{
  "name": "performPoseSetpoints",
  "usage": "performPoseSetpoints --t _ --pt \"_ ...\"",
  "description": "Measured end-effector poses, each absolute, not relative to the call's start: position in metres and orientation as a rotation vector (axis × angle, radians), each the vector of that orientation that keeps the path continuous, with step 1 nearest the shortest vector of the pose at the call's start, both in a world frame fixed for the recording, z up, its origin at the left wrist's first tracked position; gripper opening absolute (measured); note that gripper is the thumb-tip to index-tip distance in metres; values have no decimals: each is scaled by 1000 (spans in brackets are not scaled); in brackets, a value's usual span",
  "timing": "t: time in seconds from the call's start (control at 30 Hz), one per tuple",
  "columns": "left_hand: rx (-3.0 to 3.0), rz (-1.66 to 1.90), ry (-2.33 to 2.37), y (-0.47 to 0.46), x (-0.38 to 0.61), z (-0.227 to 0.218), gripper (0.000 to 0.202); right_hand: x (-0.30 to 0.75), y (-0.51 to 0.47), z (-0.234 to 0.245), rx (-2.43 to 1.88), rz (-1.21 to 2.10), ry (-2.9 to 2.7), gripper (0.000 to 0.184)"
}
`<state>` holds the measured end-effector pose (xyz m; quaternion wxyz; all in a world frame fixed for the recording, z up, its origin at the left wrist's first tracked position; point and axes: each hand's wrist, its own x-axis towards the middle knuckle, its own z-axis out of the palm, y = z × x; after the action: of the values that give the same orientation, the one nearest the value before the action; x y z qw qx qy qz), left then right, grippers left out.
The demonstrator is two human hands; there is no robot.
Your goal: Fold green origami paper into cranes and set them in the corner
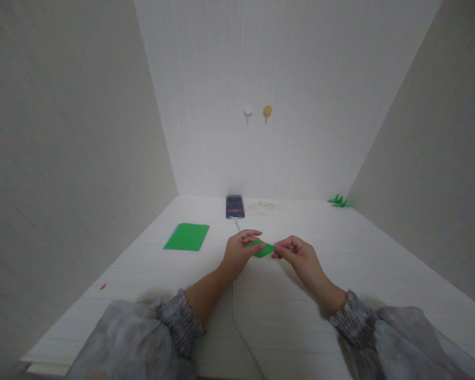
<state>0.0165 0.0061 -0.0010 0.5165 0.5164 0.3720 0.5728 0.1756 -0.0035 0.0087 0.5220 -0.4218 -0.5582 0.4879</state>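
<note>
A small folded piece of green paper (264, 250) is held between both hands above the white table. My left hand (239, 250) grips its left side, thumb on top and fingers behind. At the paper's right tip, my right hand (296, 253) pinches with thumb and forefinger. Part of the paper is hidden under the left fingers. To the left of the hands lies a stack of square green paper sheets (187, 237), flat on the table.
A phone (235, 206) lies near the back wall, its white cable (237, 324) running under my left arm to the front edge. Folded green paper pieces (339, 201) sit at the back right. A small orange scrap (103, 286) is at left. Two hooks (267, 111) are on the wall.
</note>
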Motion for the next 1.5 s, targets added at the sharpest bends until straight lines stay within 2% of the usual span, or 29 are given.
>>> performPoseSetpoints --t 0.13,0.4,0.63,0.97,1.33,1.5 --pt "1279 1306 873 5 17 -1 37 176 -3 6 -958 1178 -1364 18" --pt "1326 1176 964 3 19 2 21 176 -2 7 -931 1130 -1414 16" --pt "1312 1167 971 2 20 5 23 175 -2 6 -887 1100 -1454 17" --pt "1469 1112 1001 3 19 -2 22 175 -1 5 -1073 1055 -1688 17" --pt "1464 1216 1060 1 21 4 32 176 -1 4 -1077 927 -1693 17" --pt "1346 1111 1030 3 19 3 35 177 0 6 -1107 894 -1659 17"
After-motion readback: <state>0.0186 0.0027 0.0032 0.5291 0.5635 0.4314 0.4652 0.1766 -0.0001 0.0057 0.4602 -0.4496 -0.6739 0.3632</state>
